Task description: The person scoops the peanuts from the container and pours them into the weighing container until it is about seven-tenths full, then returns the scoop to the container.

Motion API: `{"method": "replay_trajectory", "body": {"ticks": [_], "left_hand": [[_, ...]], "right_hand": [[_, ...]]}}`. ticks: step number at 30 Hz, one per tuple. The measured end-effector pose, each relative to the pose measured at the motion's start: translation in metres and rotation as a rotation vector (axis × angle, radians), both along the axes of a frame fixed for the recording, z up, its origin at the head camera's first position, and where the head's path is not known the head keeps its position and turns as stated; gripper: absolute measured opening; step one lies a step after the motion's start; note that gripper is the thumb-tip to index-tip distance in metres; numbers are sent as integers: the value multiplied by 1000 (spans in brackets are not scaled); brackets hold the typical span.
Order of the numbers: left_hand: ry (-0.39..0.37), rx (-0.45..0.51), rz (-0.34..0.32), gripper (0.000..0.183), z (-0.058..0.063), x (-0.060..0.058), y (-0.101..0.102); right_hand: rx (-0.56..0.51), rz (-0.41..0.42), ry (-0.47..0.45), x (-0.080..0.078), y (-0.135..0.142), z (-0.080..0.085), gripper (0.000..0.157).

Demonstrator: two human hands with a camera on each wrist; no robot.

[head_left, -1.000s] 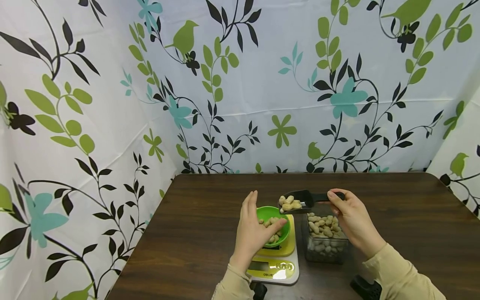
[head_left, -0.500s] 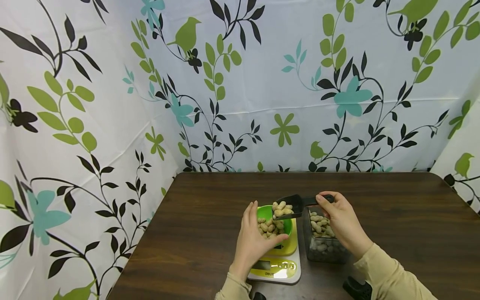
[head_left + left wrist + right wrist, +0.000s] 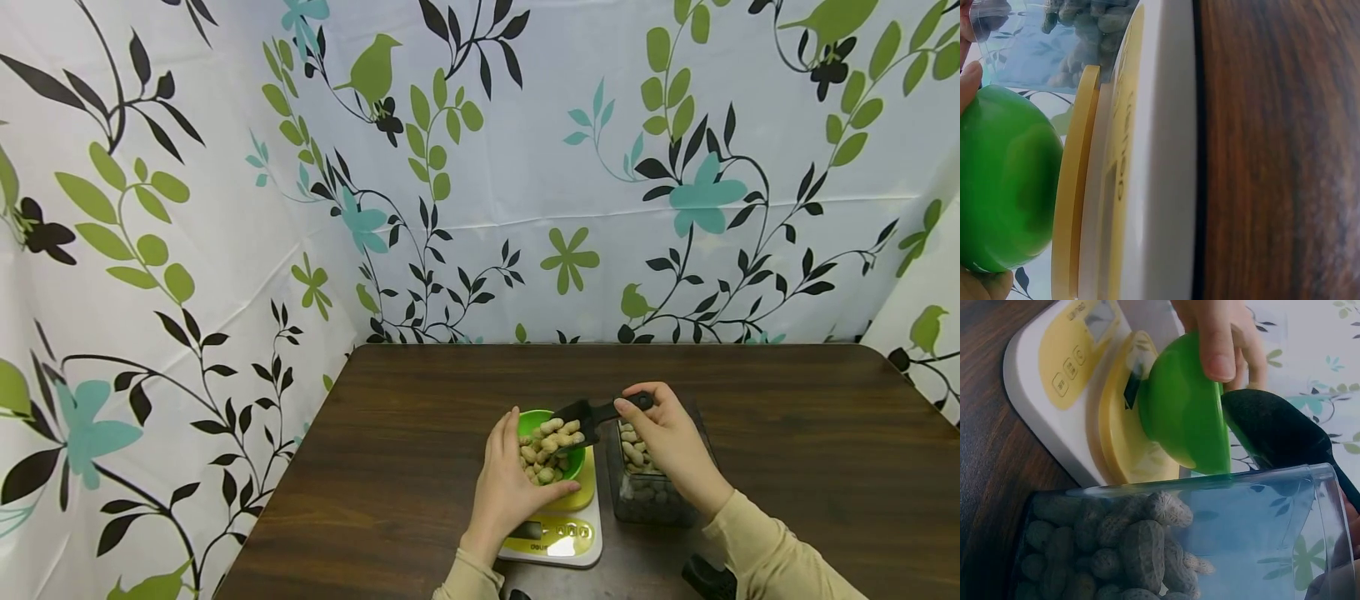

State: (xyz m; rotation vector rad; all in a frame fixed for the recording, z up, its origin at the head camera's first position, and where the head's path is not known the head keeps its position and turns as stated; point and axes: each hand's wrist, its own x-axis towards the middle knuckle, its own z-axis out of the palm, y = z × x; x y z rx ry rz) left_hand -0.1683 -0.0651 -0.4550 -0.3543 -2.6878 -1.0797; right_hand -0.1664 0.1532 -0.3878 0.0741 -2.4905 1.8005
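Note:
My left hand (image 3: 510,492) steadies a green bowl (image 3: 534,417), thumb at the near side and fingers along the left. In the right wrist view, that thumb lies over the rim of the bowl (image 3: 1185,406). The bowl stands on a yellow and white kitchen scale (image 3: 555,537) and holds unshelled peanuts (image 3: 536,467). My right hand (image 3: 671,442) grips the handle of a black scoop (image 3: 579,412), tilted down to the left over the bowl. Peanuts lie at its mouth, over those in the bowl. Seen from the right wrist, the scoop (image 3: 1279,425) overlaps the rim.
Right of the scale stands a clear plastic container (image 3: 652,500) of peanuts (image 3: 633,450), partly under my right hand. The brown wooden table (image 3: 420,400) meets a patterned curtain (image 3: 495,275) at the back. A black device (image 3: 708,577) sits by my right sleeve.
The scoop has moved left from beside the container to over the bowl and tipped down. Its peanuts now lie at the bowl's opening. My left hand has stayed at the bowl.

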Motion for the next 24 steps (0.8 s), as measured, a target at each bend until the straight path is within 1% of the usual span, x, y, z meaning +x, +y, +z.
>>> {"method": "replay_trajectory", "body": {"ticks": [3,7,17,21,24], "left_hand": [[14,-3,3,118,-1,0,0],[24,-10,8,119,-2,-1,0],[7,-17,14,119,-2,-1,0],[6,-29,5,121,0,-1,-1],[24,-42,-1,120,4,-2,-1]], "right_hand": [[18,4,14,1,-1,0,44],[15,0,11,0,-2,0,43],[-2,-11,20,1,-2,1,44],[-6,-18,30,2,-1,4,46],[-2,-40,44,4,1,7,47]]}}
